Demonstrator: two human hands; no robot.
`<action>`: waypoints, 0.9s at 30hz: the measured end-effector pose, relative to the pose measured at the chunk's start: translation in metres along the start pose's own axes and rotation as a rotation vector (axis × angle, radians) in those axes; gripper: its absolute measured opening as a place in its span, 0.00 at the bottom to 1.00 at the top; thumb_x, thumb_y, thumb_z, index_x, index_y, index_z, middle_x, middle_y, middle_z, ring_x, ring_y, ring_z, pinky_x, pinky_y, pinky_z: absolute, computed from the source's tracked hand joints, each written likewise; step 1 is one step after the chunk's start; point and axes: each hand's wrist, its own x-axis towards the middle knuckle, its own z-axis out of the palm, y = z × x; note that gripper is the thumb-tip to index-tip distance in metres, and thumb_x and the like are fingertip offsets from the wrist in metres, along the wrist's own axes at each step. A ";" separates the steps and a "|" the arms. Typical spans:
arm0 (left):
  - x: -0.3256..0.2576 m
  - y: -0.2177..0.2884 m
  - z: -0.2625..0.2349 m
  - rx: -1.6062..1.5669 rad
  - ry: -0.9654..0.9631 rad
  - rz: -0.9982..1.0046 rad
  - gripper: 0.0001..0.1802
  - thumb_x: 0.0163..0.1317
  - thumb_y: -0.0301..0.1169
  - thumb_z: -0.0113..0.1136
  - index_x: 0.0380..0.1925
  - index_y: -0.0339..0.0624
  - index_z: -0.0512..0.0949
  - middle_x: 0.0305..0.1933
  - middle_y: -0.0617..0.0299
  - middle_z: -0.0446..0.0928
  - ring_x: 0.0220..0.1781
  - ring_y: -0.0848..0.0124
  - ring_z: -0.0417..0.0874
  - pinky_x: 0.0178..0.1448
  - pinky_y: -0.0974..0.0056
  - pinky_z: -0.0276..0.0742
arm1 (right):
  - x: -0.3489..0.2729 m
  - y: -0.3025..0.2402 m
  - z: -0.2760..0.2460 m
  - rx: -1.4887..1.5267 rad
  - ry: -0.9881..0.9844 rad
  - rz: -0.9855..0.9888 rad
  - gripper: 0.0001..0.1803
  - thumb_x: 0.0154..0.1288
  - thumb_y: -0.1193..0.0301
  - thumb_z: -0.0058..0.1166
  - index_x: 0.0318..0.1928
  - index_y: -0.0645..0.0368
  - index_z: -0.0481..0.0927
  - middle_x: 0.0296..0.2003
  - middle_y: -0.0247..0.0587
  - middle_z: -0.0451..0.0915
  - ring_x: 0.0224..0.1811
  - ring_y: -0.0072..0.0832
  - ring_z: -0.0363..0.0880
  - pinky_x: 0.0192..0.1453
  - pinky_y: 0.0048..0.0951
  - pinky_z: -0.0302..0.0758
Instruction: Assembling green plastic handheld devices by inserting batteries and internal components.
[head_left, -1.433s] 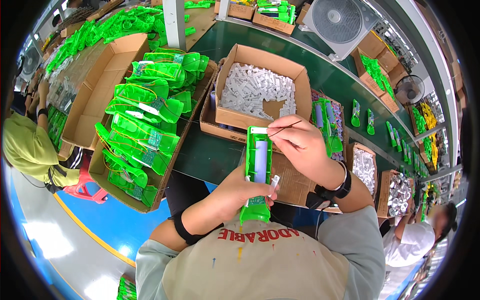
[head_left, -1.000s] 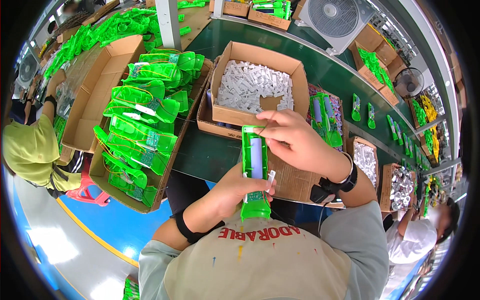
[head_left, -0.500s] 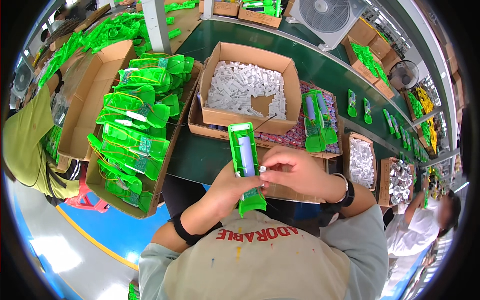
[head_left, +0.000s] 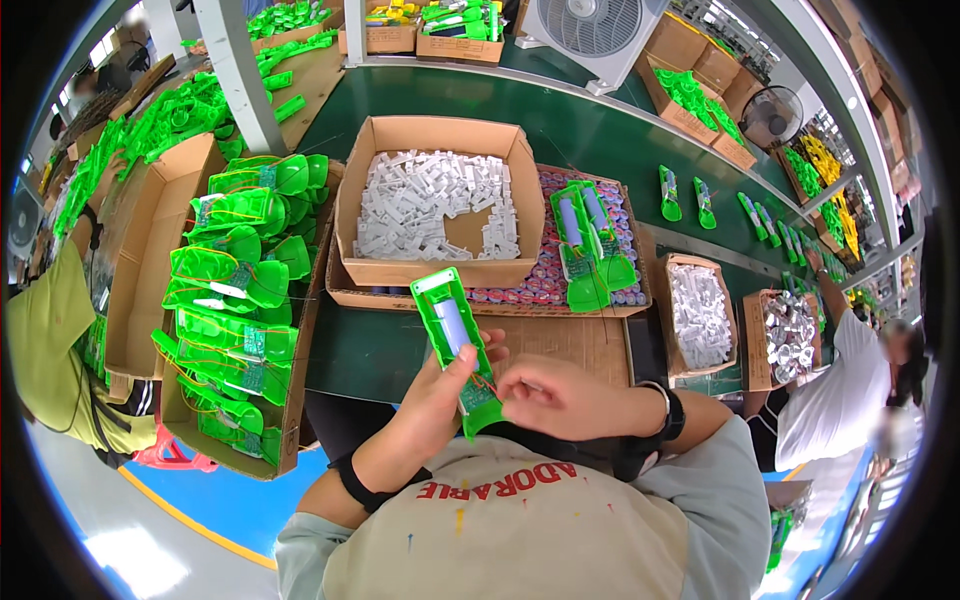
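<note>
While the green shell (head_left: pixel 474 338) has tipped toward 11 o'clock in the wraparound grip of the left hand (head_left: pixel 430 398), the right hand (head_left: pixel 545 396) has moved to its 4 o'clock, apparently shifting work toward the circuit board (head_left: pixel 479 391); curled, it may pinch something, I cannot tell. Glossy moulded plastic cradles a smooth lilac cylinder (head_left: pixel 450 324).

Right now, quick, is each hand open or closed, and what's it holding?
Left hand: closed, holding the green shell.
Right hand: fingers curled near the shell's lower end; can't tell if it holds anything.
</note>
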 end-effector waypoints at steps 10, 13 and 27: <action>0.021 -0.010 0.023 -0.025 -0.210 -0.022 0.30 0.55 0.54 0.52 0.50 0.47 0.63 0.58 0.55 0.62 0.57 0.61 0.65 0.60 0.53 0.63 | -0.027 0.005 -0.031 -0.223 0.031 0.163 0.09 0.57 0.68 0.50 0.29 0.63 0.71 0.22 0.49 0.72 0.24 0.41 0.72 0.28 0.37 0.67; 0.027 -0.016 0.017 -0.006 -0.209 -0.011 0.30 0.56 0.54 0.50 0.50 0.45 0.63 0.56 0.55 0.65 0.53 0.62 0.69 0.57 0.55 0.64 | -0.033 -0.005 -0.067 -0.258 0.136 0.233 0.09 0.58 0.69 0.48 0.29 0.64 0.73 0.22 0.49 0.72 0.23 0.38 0.72 0.28 0.34 0.68; 0.032 -0.038 -0.006 0.542 0.156 0.223 0.08 0.61 0.23 0.42 0.39 0.38 0.69 0.40 0.59 0.75 0.34 0.78 0.73 0.43 0.72 0.70 | -0.009 0.219 -0.293 -0.658 0.582 0.829 0.15 0.51 0.66 0.47 0.27 0.69 0.76 0.23 0.58 0.76 0.28 0.49 0.76 0.33 0.39 0.72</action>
